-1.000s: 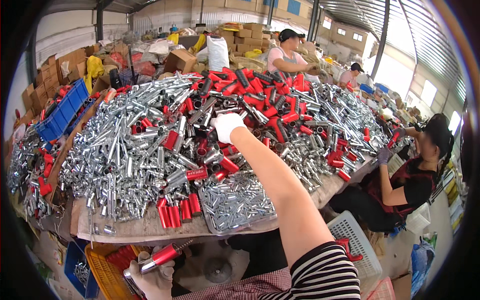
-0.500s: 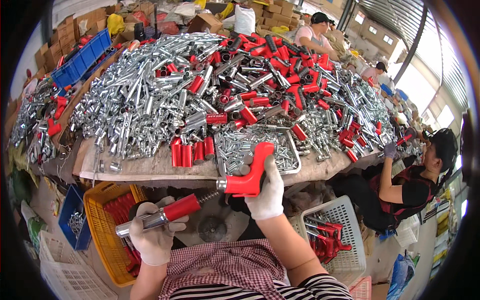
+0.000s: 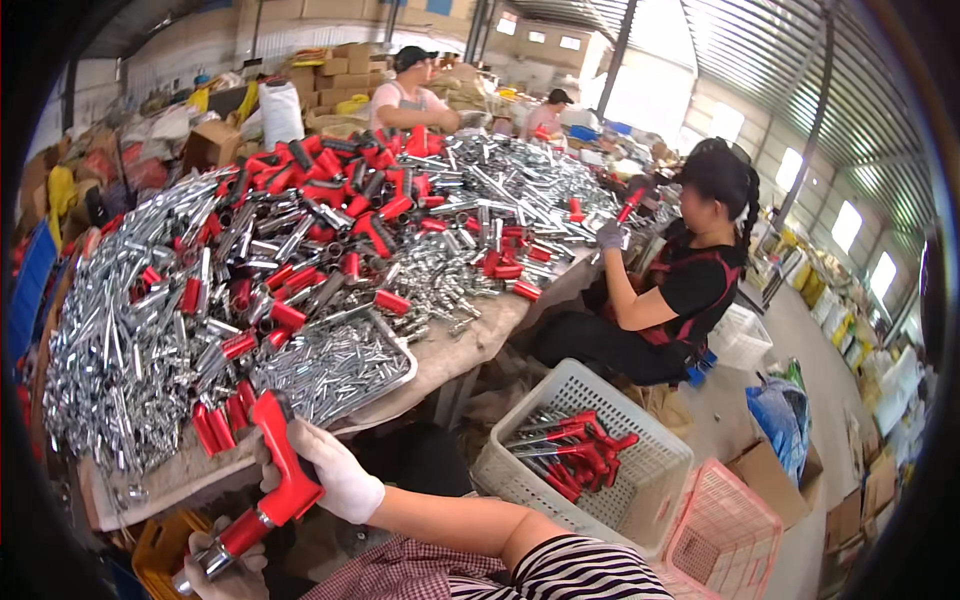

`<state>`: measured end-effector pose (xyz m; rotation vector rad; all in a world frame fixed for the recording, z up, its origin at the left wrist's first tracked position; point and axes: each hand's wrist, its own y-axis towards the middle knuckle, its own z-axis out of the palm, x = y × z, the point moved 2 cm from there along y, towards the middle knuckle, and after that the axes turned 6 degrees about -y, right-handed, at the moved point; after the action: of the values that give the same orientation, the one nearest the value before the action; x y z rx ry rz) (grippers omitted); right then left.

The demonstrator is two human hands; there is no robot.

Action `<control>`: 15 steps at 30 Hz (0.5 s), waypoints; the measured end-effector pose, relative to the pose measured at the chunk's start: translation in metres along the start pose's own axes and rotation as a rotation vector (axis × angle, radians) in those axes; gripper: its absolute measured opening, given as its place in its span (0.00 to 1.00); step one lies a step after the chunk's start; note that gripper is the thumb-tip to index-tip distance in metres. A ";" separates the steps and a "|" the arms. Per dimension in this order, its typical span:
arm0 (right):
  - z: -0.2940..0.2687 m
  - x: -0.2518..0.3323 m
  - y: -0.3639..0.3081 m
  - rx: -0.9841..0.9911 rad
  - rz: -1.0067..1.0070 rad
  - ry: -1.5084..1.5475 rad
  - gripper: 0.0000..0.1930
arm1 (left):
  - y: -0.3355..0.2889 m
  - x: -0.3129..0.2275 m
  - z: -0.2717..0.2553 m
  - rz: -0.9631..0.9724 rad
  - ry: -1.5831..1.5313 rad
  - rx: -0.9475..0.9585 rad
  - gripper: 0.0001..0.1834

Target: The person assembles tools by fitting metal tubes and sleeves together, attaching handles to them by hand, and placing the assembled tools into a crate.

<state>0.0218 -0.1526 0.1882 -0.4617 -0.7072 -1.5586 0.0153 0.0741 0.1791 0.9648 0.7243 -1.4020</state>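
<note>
My right hand (image 3: 338, 474), in a whitish glove, is closed around a red pistol-shaped handle (image 3: 290, 468) with a dark end. My left hand (image 3: 232, 572), also gloved, grips a silver metal tube with a red sleeve (image 3: 240, 533). Tube and handle now meet end to end, with a silver collar between them; no spring shows in the gap. Just beyond my hands, several red sleeves (image 3: 212, 428) stand at the table's edge. Beside them lies a white tray (image 3: 408, 368) of small metal pins.
A large heap of metal tubes and red parts (image 3: 300, 260) covers the table. To my right stand a white crate (image 3: 640, 480) holding red-handled parts and a pink crate (image 3: 735, 530). A yellow crate (image 3: 160, 548) is at lower left. A co-worker (image 3: 690, 270) sits at right, holding a red-handled piece.
The view has swung to the right. My hands have come together: the handle and the sleeved tube, apart before with a spring showing between them, now meet.
</note>
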 end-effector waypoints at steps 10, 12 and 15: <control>-0.003 -0.010 -0.045 0.251 0.439 0.038 0.41 | 0.008 -0.012 -0.003 -0.084 -0.267 -0.030 0.29; -0.002 -0.027 -0.050 0.270 0.444 0.070 0.45 | 0.011 -0.017 0.000 -0.002 -0.167 -0.032 0.26; -0.006 -0.071 -0.058 0.288 0.488 0.133 0.39 | 0.021 -0.021 0.011 0.107 -0.286 -0.268 0.21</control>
<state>-0.0265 -0.1041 0.1267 -0.2840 -0.6454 -1.0012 0.0334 0.0726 0.2048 0.5713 0.6171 -1.2779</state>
